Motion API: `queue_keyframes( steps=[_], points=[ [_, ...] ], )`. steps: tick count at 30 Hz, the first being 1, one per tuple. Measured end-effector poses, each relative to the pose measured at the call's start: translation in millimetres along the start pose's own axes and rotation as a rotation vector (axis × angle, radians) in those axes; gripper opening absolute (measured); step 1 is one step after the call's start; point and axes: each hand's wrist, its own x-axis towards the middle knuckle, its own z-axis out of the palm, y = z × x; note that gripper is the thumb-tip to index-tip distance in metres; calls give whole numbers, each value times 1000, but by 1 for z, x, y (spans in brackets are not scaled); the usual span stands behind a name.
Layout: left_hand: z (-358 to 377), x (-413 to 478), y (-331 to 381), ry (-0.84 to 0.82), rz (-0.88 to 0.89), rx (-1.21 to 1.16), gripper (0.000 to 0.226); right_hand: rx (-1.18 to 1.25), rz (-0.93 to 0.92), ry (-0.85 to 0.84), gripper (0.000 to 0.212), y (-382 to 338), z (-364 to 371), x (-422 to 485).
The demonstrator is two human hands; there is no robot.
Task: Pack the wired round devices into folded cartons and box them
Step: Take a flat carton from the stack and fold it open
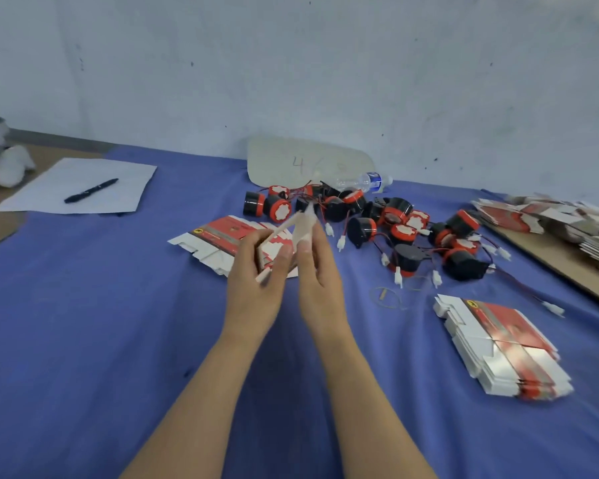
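Red-and-white cardboard carton [303, 221] pinched between left hand [256, 271] and right hand [319, 271], together above the blue-clothed table [118, 305] middle; judged light, bendy, best held along creases. Black-and-red wired round devices [398, 229] heaped near far edge.

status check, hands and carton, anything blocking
Both gripping one carton, left hand and right hand, partly opened above the blue cloth. Pile of wired round devices loose just beyond. Nothing in the way.

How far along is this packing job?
Barely started: nothing packed is visible. The left hand and right hand hold one carton, seemingly folding it open. The round devices lie loose in a heap, and a flat carton stack waits beside them, all left to do.
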Motion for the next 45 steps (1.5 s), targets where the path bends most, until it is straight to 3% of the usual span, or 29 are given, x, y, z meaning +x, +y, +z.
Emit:
queue_keyframes(
  steps=[3,6,9,15,19,24,27,30,35,37,40,45],
  points=[
    [-3,-2,3,-14,30,19,32,19,30,69,49,5,-10,3],
    [-2,-1,2,-18,-3,-23,11,59,70,18,46,5,-16,5],
    [0,1,3,43,-85,-102,20,89,115,7,36,7,-15,3],
    [0,1,6,95,-117,-156,34,-59,116,69,40,13,-14,2],
    [4,-2,0,-26,-124,-162,33,-183,119,68,55,23,-16,5],
    [5,-5,-5,-230,-103,-114,29,-174,151,91,53,27,-22,9],
    [6,-7,-6,-270,-14,40,39,-197,159,91,48,25,-25,9],
    [6,-8,-5,-240,-53,52,59,-190,167,92,41,21,-24,8],
    [7,-10,-1,-213,-95,-16,32,-162,198,129,26,16,-23,7],
    [6,-9,-3,-184,-94,-35,23,-125,183,58,17,15,-22,6],
    [4,-6,-7,-146,-102,-34,26,-100,142,-14,30,15,-21,3],
    [6,-8,-5,-152,-93,-43,35,-74,111,24,38,10,-21,2]
  ],
)
